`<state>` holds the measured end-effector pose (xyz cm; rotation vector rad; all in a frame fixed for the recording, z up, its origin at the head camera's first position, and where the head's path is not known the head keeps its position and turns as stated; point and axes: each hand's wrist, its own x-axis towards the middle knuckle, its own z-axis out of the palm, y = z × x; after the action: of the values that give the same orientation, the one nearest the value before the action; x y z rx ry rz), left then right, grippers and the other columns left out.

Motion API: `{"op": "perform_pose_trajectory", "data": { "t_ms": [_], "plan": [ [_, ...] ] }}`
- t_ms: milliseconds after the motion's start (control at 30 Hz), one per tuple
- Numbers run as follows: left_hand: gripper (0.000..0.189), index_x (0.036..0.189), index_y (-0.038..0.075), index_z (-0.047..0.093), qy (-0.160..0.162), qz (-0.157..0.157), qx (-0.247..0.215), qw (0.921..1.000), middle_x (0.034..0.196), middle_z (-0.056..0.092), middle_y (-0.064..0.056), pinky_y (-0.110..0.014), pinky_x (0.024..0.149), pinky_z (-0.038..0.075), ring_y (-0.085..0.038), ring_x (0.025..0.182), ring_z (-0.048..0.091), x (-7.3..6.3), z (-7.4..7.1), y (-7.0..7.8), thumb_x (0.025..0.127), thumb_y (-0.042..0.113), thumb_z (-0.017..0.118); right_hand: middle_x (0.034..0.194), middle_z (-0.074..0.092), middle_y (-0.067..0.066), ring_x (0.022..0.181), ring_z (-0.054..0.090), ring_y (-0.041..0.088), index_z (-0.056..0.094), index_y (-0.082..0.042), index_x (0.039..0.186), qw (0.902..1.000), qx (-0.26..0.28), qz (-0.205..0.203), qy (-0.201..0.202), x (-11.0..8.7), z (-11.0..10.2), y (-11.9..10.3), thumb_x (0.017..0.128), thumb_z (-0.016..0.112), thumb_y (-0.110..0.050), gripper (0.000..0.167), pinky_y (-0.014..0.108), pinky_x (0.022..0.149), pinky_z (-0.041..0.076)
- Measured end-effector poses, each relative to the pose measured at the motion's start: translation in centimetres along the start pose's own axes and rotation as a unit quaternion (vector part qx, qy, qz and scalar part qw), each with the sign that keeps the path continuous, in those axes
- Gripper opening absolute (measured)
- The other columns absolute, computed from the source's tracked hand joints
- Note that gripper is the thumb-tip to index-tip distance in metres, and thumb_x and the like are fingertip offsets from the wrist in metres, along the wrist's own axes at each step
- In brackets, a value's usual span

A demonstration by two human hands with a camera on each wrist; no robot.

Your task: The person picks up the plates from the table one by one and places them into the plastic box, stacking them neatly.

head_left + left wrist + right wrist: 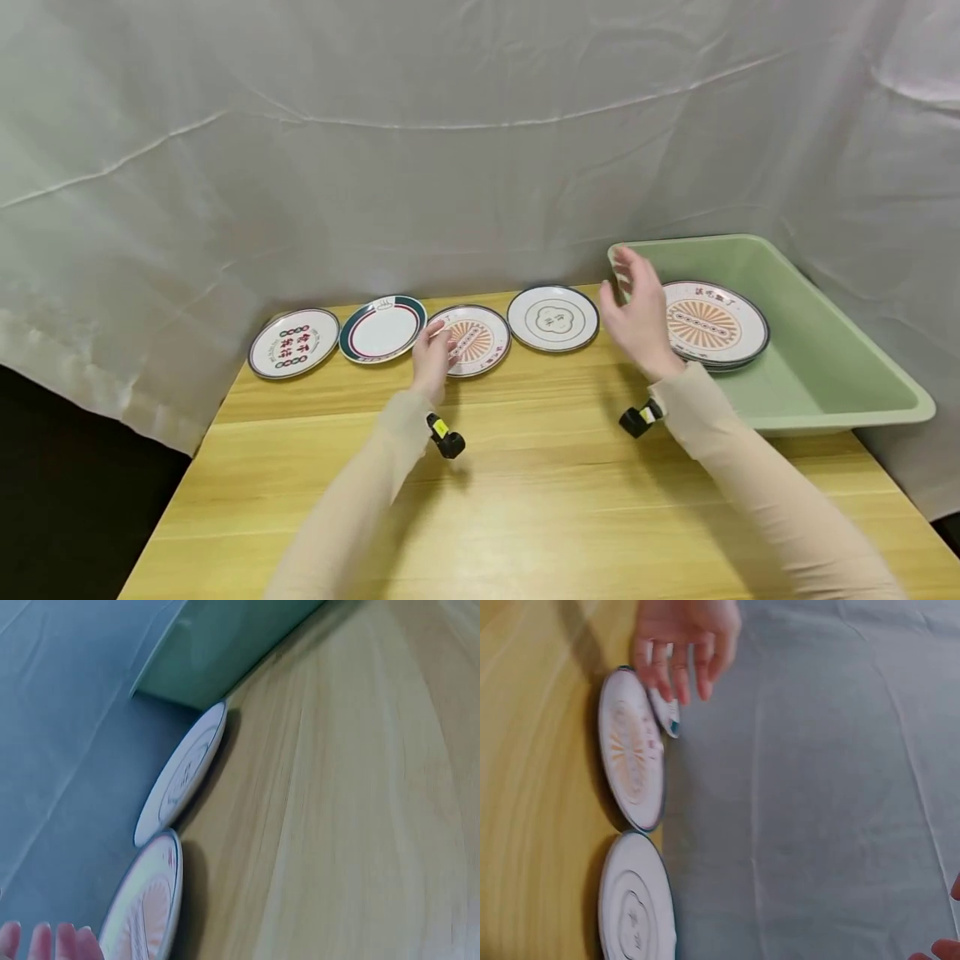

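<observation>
As the counter (540,500) gives its right end to a green tub (813,337), four plates (558,327) line the back, probably spread so each design shows; a plate stack (720,325) sits inside the tub. The left hand (432,358) and right hand (637,317) are empty and relaxed; the right wrist view separates left fingers (680,675) the head view bunches.

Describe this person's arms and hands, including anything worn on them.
The left sleeve and right sleeve are long, plain beige. The left hand and right hand are gloveless. A small black camera sits at each wrist; the left one bears a yellow label.
</observation>
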<state>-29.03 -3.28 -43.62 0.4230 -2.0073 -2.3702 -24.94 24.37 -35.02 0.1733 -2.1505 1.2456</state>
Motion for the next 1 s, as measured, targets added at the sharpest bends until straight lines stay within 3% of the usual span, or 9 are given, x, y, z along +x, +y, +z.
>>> {"op": "perform_pose_trajectory", "data": {
  "t_ms": [100, 200, 367, 433, 533, 600, 667, 833, 1000],
  "plan": [
    [0.048, 0.148, 0.008, 0.042, 0.023, -0.031, 0.002, 0.9992, 0.146, 0.048, -0.016, -0.044, 0.105, 0.050, -0.036, 0.131, 0.053, 0.5, -0.9, -0.1, 0.101, 0.018, 0.049, 0.130, 0.057, 0.027, 0.120, 0.056, 0.041, 0.049, 0.005, 0.141, 0.9983, -0.038, -0.043, -0.010, -0.8, 1.5, 0.5, 0.089, 0.058, 0.002, 0.052, 0.052, 0.104, 0.051],
    [0.050, 0.147, 0.008, 0.040, 0.050, -0.051, 0.006, 0.9974, 0.138, 0.049, -0.011, -0.032, 0.089, 0.052, -0.028, 0.115, 0.056, 0.9, -1.6, -0.5, 0.100, 0.019, 0.051, 0.129, 0.058, 0.026, 0.118, 0.057, 0.041, 0.050, 0.004, 0.141, 0.9959, -0.070, -0.052, -0.024, -1.7, 2.8, 1.0, 0.088, 0.059, -0.003, 0.054, 0.053, 0.099, 0.050],
    [0.052, 0.146, 0.005, 0.037, 0.083, -0.058, 0.006, 0.9948, 0.122, 0.050, -0.006, -0.023, 0.073, 0.049, -0.013, 0.086, 0.049, 1.7, -2.5, -0.9, 0.098, 0.018, 0.053, 0.135, 0.057, 0.023, 0.120, 0.057, 0.041, 0.047, -0.002, 0.145, 0.9935, -0.080, 0.018, -0.078, -2.9, 4.6, 2.2, 0.091, 0.059, -0.012, 0.056, 0.056, 0.099, 0.049],
    [0.054, 0.147, 0.004, 0.036, 0.090, -0.054, 0.017, 0.9943, 0.129, 0.050, -0.009, -0.026, 0.078, 0.049, -0.015, 0.089, 0.050, 1.9, -2.7, -1.1, 0.098, 0.018, 0.054, 0.138, 0.055, 0.024, 0.122, 0.056, 0.041, 0.045, -0.002, 0.146, 0.9903, -0.077, 0.051, -0.104, -3.3, 5.1, 2.7, 0.093, 0.058, -0.015, 0.056, 0.055, 0.101, 0.048],
    [0.058, 0.148, 0.003, 0.035, 0.107, -0.054, 0.059, 0.9910, 0.146, 0.043, -0.016, -0.032, 0.101, 0.048, -0.023, 0.112, 0.054, 2.1, -3.1, -1.3, 0.097, 0.022, 0.055, 0.140, 0.053, 0.027, 0.124, 0.056, 0.043, 0.043, 0.001, 0.147, 0.9850, -0.066, 0.087, -0.134, -3.7, 5.8, 3.2, 0.094, 0.056, -0.016, 0.057, 0.053, 0.104, 0.049],
    [0.060, 0.149, 0.003, 0.033, 0.113, -0.061, 0.086, 0.9880, 0.155, 0.034, -0.019, -0.037, 0.118, 0.037, -0.029, 0.135, 0.042, 2.2, -3.4, -1.2, 0.097, 0.025, 0.054, 0.141, 0.052, 0.028, 0.125, 0.056, 0.043, 0.041, 0.002, 0.148, 0.9809, -0.059, 0.111, -0.149, -4.0, 6.2, 3.4, 0.095, 0.055, -0.016, 0.058, 0.052, 0.104, 0.049],
    [0.062, 0.150, 0.004, 0.033, 0.117, -0.073, 0.106, 0.9848, 0.159, 0.029, -0.019, -0.038, 0.126, 0.026, -0.029, 0.147, 0.031, 2.2, -3.6, -1.2, 0.097, 0.027, 0.055, 0.141, 0.052, 0.028, 0.125, 0.056, 0.043, 0.040, 0.002, 0.149, 0.9767, -0.049, 0.134, -0.160, -4.2, 6.5, 3.6, 0.095, 0.055, -0.016, 0.058, 0.051, 0.106, 0.050],
    [0.065, 0.152, 0.002, 0.027, 0.115, -0.080, 0.095, 0.9856, 0.160, 0.028, -0.018, -0.038, 0.128, 0.023, -0.030, 0.151, 0.027, 2.5, -3.7, -0.9, 0.098, 0.026, 0.055, 0.142, 0.053, 0.027, 0.128, 0.057, 0.042, 0.039, 0.001, 0.150, 0.9622, -0.021, 0.197, -0.187, -4.5, 7.3, 3.9, 0.096, 0.052, -0.018, 0.058, 0.049, 0.109, 0.049],
    [0.059, 0.150, 0.002, 0.026, 0.091, -0.090, 0.103, 0.9864, 0.155, 0.035, -0.019, -0.039, 0.125, 0.029, -0.030, 0.146, 0.034, 2.8, -3.6, -0.8, 0.101, 0.023, 0.051, 0.140, 0.056, 0.025, 0.125, 0.060, 0.039, 0.041, -0.002, 0.150, 0.9414, 0.025, 0.267, -0.205, -4.8, 8.1, 4.3, 0.096, 0.049, -0.020, 0.057, 0.046, 0.105, 0.053]
  ]
}}
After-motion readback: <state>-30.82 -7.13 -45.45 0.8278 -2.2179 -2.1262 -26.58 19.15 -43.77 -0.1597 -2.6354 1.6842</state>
